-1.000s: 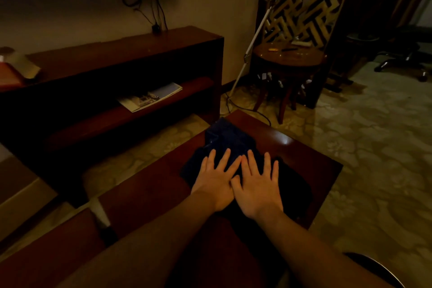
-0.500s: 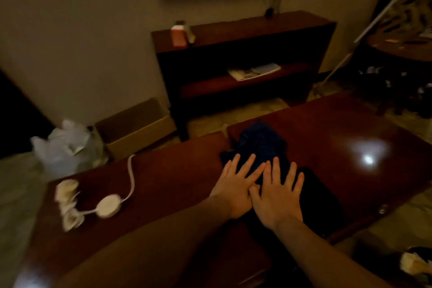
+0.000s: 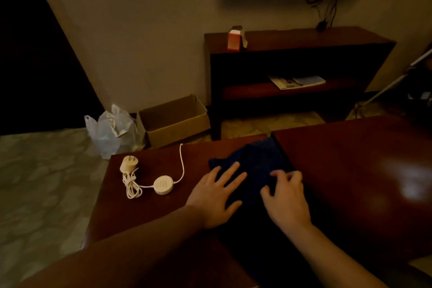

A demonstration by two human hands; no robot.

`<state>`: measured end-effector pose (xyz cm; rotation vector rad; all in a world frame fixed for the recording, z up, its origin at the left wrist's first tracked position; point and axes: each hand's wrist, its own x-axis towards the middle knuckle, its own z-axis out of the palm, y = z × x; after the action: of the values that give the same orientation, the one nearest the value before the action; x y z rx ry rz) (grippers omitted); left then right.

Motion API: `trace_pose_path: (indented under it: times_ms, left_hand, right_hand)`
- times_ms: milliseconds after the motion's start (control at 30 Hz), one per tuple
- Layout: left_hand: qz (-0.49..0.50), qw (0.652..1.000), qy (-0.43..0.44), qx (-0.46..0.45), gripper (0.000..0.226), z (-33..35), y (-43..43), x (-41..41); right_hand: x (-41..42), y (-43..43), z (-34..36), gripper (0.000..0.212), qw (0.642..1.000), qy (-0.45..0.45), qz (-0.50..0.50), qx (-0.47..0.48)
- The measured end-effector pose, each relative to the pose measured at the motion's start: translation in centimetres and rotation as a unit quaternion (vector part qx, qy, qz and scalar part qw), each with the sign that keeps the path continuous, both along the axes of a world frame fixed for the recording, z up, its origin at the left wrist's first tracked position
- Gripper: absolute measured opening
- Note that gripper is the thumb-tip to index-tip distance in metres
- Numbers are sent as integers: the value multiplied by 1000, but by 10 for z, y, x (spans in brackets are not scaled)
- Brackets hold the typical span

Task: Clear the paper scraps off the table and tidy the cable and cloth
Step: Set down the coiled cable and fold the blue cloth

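A dark blue cloth [image 3: 259, 161] lies across the seam between two dark wooden tables [image 3: 145, 208]. My left hand [image 3: 216, 196] rests flat on the cloth's left edge with its fingers spread. My right hand [image 3: 286, 196] lies on the cloth to the right, with its fingertips curling into the fabric. A white cable [image 3: 181, 163] with a round puck [image 3: 163, 184], a bundled coil and a wall plug [image 3: 128, 164] lies on the left table, apart from both hands. No paper scraps show on the tabletops.
On the floor behind the left table stand a white plastic bag [image 3: 112, 131] and an open cardboard box [image 3: 175, 119]. A dark shelf unit [image 3: 297, 70] against the wall holds a small carton and magazines. The right table [image 3: 364, 170] reflects a light.
My view has swung left, bringing the cable, bag and box into sight. My hands have moved apart on the cloth, and my right fingers have curled.
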<state>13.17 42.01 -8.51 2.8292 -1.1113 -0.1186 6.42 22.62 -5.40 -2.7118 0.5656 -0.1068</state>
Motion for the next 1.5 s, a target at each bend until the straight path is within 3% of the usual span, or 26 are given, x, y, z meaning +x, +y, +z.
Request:
trace_pose_path:
  times_ms: [100,167,267,367,433,533,633,800,900,967,1100,1200,1267,1333,1400,1433,1500]
  left_hand:
    - [162,986,9,-28,111,8,12,-4]
    - [245,967,70,-17,115,13,12,1]
    - [220,966,136,-20,64,14,2,10]
    - [206,947,229,-94,36,19,-9,17]
    - [223,908,296,-195,31,28,-14,25]
    - [277,817,375,-337,30,42,-15,34]
    - [305,795,349,-391,40,44,-9,43]
    - [334,761,332,-446,76,53,5,50]
    - [321,748,330,-478,102,56,11,54]
    - [309,760,311,-480,119,61,16,59]
    - [249,814,275,-447,123,82,23,65]
    - [163,912,227,-301,111,96,28,69]
    - [132,961,166,-179,89,102,29,70]
    - [133,975,107,-141,53,104,25,67]
    - [132,977,73,-149,31,105,22,63]
    - [126,979,60,-149,28,105,22,63]
    - [108,983,36,-145,30,107,23,61]
  right_hand:
    - [15,-29,5,73,992,92,-57,59]
    - [20,-42,0,80,983,117,-62,130]
    - [25,-53,-2,84,974,113,-73,184]
    - [28,-61,-1,66,971,116,-69,195]
    - [27,-65,3,51,958,94,-62,265]
    - [24,-64,20,29,904,46,-49,423]
    - [25,-63,29,29,845,-27,-55,531]
    - [25,-60,34,38,835,-135,-75,528]
    - [24,-58,38,54,800,-188,-79,565]
    - [23,-55,44,61,782,-215,-75,581]
    - [25,-57,50,90,778,-228,-59,583]
    - [23,-61,51,102,853,-164,23,495]
    - [23,-61,56,92,910,-67,99,397]
    - [27,-62,58,75,975,26,130,178]
    - [29,-62,61,42,993,31,109,14]
    - [28,-62,64,27,996,18,87,-13]
    - [28,-64,67,22,998,11,52,-27]
